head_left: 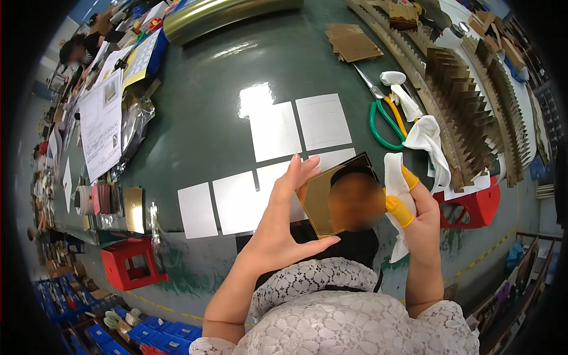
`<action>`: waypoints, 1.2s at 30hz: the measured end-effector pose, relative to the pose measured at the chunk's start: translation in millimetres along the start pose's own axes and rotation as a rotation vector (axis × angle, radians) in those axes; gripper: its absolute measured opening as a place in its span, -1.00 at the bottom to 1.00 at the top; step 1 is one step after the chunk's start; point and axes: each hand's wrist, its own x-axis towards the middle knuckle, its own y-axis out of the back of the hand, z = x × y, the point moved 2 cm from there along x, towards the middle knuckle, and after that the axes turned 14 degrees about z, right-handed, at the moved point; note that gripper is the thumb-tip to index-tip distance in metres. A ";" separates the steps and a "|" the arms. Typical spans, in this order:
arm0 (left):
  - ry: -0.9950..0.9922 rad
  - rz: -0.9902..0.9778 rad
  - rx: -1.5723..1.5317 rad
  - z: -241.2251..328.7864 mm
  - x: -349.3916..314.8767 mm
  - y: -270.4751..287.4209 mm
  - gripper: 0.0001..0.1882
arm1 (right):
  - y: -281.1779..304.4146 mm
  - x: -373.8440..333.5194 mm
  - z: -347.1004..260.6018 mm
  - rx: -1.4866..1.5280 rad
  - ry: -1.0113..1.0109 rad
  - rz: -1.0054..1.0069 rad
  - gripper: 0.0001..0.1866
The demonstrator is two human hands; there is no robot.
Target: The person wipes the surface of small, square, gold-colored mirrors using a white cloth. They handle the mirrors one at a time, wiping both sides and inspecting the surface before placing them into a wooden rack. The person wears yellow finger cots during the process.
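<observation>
My left hand (278,219) grips a glossy, gold-tinted mirror plate (319,204) by its edges, thumb at the lower edge and fingers at the upper left. The plate is tilted and reflects what is above it. In my right hand (423,213), a white cloth (397,207) is pinched between fingers wearing yellow finger covers. The cloth hangs beside the plate's right edge; whether it touches cannot be made out. Under and beyond my hands, several white rectangular sheets (275,131) lie in two rows on the dark green table (201,118).
Scissors (387,121) with green and yellow handles lie at the right, near crumpled white cloths (427,139). Slotted racks (458,112) holding thin plates stand beyond. A gold roll (231,21) and brown squares (353,42) are at the back, papers (102,121) at the left.
</observation>
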 end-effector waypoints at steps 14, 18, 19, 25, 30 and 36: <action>0.262 0.109 -0.458 -17.6 -9.4 -17.9 0.40 | -36.6 -15.5 3.9 0.241 -0.215 0.087 -0.42; 0.156 0.144 -0.663 -28.7 -4.0 -30.0 0.41 | -48.8 -25.3 6.2 0.228 -0.249 0.057 -0.43; 0.124 0.095 -0.607 -29.5 -2.2 -26.4 0.42 | -48.0 -27.1 8.2 0.243 -0.248 0.033 -0.44; 0.471 0.158 -0.965 -8.3 -0.3 -16.5 0.26 | -38.3 -20.5 13.2 0.137 0.037 0.126 -0.47; 0.580 -0.067 -1.227 -7.8 -14.1 -13.4 0.13 | -12.7 -12.1 12.5 -0.328 0.583 0.076 -0.69; 0.687 -0.074 -1.332 -1.4 -13.6 -21.4 -0.03 | -9.3 -13.4 1.1 -0.712 0.921 0.002 -0.59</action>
